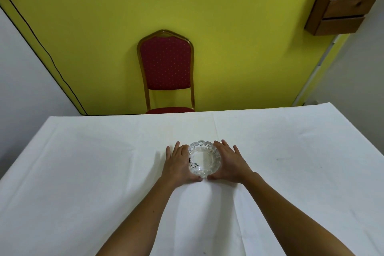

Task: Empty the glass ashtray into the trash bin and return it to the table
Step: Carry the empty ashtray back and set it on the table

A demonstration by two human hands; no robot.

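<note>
My left hand (180, 163): fingers spread, cupping the ashtray's left wall.
Round clear cut-glass ashtray (204, 158): mid white-clothed bench (83, 162), nearer its far edge, ash specks inside.
My right hand (228, 163): open, pressed to its right wall.
Lift: level, firm; glass slips.

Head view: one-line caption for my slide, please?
Both hands cup the glass ashtray on the white-clothed table.

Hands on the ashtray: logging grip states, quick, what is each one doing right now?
Left hand: open, cupped against the glass ashtray's left side.
Right hand: open, cupped against its right side.
</note>
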